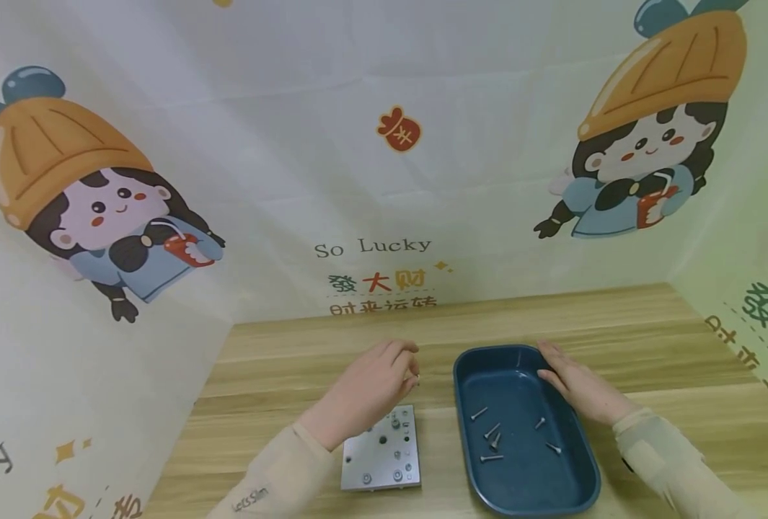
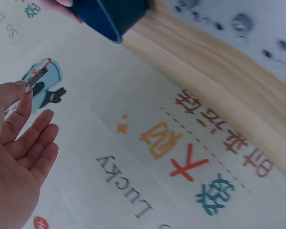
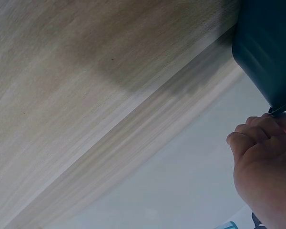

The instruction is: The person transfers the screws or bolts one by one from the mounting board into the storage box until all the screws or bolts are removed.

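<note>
My left hand (image 1: 372, 389) hovers over the back part of a silver metal block (image 1: 378, 460) and hides some of it. In the left wrist view, its thumb and index finger pinch a small threaded screw (image 2: 37, 78), while the other fingers curve loosely. Several round holes and screw heads show on the block's top face. To the right stands a dark blue rectangular tray (image 1: 520, 393), with several loose screws (image 1: 491, 458) on its bottom. At the tray's back right corner my right hand (image 1: 581, 389) grips the rim, thumb on the inner side.
Block and tray sit side by side on a wood-grain table (image 1: 260, 396), a narrow strip of tabletop between them. A printed white cloth (image 1: 280, 158) hangs behind the table and along both its sides.
</note>
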Motion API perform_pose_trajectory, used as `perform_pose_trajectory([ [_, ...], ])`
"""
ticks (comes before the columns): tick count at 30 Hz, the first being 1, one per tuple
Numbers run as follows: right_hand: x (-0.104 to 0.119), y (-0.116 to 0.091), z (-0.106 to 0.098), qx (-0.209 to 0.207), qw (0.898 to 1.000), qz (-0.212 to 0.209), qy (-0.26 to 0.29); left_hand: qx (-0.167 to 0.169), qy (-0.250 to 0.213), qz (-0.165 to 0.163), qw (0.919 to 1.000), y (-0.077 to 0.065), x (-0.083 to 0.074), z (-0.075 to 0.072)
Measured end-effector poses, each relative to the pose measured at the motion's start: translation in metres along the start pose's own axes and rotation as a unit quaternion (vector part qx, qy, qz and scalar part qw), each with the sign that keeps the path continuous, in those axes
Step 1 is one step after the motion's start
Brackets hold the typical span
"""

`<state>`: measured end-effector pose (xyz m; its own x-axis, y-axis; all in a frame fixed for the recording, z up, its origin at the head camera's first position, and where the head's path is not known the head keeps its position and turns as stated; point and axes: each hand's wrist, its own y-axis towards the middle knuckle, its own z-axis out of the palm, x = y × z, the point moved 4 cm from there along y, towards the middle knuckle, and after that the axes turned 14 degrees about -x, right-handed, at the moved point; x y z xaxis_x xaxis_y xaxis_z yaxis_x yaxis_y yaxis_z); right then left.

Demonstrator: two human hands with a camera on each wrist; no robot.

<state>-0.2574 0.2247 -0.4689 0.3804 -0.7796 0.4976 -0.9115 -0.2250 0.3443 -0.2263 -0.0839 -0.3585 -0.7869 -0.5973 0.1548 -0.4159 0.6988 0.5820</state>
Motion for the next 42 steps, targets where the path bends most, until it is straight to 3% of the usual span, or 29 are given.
perform_pose_trajectory([
  [7, 0.001, 0.001, 0.001, -0.005, 1.000, -0.008, -0.007, 0.019, 0.013, 0.066, 0.9975, 0.034, -0.015, 0.010],
  [18, 0.004, 0.000, -0.001, -0.007, 1.000, -0.006, -0.004, 0.036, 0.042, 0.136, 0.9892, 0.062, -0.033, 0.040],
  [24, 0.003, 0.001, 0.000, -0.006, 1.000, 0.000, -0.008, 0.089, 0.059, 0.141, 0.9842, 0.069, -0.045, 0.064],
  [32, 0.002, 0.001, -0.001, -0.005, 1.000, 0.005, -0.004, 0.121, 0.084, 0.174, 0.9736, 0.072, -0.062, 0.092],
  [42, 0.000, 0.002, 0.000, -0.007, 1.000, -0.005, -0.009, 0.166, 0.073, 0.180, 0.9668, 0.068, -0.078, 0.117],
])
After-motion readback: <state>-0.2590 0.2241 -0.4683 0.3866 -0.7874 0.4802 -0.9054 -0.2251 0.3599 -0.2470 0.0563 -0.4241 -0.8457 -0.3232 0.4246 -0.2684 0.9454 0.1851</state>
